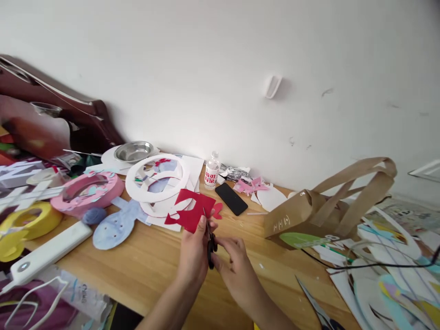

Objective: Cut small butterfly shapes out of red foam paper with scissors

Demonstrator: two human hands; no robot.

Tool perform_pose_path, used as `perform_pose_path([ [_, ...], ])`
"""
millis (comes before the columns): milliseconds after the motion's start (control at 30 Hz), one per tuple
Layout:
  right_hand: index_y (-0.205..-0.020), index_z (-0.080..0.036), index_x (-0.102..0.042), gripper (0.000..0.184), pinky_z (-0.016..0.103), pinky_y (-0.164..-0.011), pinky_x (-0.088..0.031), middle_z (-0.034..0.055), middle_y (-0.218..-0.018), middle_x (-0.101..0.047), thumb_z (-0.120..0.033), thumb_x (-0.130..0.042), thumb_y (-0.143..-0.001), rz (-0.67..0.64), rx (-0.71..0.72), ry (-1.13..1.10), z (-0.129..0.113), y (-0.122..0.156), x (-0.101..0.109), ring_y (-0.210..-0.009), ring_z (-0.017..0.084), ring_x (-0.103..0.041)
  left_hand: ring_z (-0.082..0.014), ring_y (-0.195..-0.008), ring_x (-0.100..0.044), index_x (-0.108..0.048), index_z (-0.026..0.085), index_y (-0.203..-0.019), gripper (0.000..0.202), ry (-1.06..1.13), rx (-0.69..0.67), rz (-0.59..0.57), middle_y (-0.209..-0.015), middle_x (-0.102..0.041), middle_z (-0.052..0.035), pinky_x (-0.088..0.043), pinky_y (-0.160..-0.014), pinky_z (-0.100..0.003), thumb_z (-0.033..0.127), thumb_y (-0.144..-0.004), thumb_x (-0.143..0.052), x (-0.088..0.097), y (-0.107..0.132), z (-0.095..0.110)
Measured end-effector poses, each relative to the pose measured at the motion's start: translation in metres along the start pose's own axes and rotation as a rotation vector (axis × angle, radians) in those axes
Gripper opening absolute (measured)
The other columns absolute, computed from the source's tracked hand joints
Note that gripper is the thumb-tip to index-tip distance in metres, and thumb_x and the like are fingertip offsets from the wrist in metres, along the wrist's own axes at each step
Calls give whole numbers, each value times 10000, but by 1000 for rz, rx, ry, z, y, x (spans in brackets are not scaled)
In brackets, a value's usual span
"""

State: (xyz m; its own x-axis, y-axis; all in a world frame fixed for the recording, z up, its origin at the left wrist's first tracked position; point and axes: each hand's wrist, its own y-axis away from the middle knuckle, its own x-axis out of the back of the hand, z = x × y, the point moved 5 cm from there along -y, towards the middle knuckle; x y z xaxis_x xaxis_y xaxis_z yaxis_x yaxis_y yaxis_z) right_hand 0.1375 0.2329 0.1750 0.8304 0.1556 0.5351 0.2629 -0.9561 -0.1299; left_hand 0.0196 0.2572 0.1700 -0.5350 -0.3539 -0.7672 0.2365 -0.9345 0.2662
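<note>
scissors [211, 254] are sitting in your right hand [237, 260], its fingers gripping the black handles; your left hand [194, 252] is pinching a red sheet [195, 214] between its fingers, the blades overlapping it over the bench [137, 272], near the phone [231, 200].

A cluttered wooden tabletop [144, 272] spreads across the lower half of the frame.
From where I stand, a black phone [231, 199] lies flat near the center, just beside an upright clear bottle [211, 170] with red lettering. Left of center lies a pale blue cutout [113, 230], with a long white device [51, 253] near it; 2 rings, a pink ring [77, 207] and a yellow ring [46, 224], sit at far left. A brown bag [292, 217] rests right of center, and 1 pair of scissors [314, 303] lies lower right.
</note>
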Motion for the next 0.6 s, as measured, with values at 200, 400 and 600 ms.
perform_pose_path([
  [200, -1028, -182, -623, 281, 265, -623, -400, 34, -843, -609, -413, -560, -882, -168, -164, -180, 4, 32, -29, -710, 165, -502, -224, -935, -703, -701, 146, -942, 437, 12, 158, -4, -947, -743, -103, -540, -771, -272, 407, -642, -883, 22, 32, -1],
  [400, -788, -192, -540, 267, 251, -581, -348, -4, -707, -521, -445, -609, -835, 101, -331, -156, -8, 71, -61, -639, 148, -453, -111, -641, -591, -673, 142, -741, 309, -35, 327, -178, -697, -641, -13, -482, -644, -216, 344, -643, -886, 41, 48, 13],
  [600, -773, -201, -496, 245, 254, -609, -372, 0, -715, -528, -411, -587, -860, 254, -311, -148, -39, 93, -80, -668, 161, -477, -93, -630, -523, -653, 137, -729, 320, -154, 305, -261, -681, -603, 5, -442, -614, -195, 349, -642, -876, 58, 64, 33],
])
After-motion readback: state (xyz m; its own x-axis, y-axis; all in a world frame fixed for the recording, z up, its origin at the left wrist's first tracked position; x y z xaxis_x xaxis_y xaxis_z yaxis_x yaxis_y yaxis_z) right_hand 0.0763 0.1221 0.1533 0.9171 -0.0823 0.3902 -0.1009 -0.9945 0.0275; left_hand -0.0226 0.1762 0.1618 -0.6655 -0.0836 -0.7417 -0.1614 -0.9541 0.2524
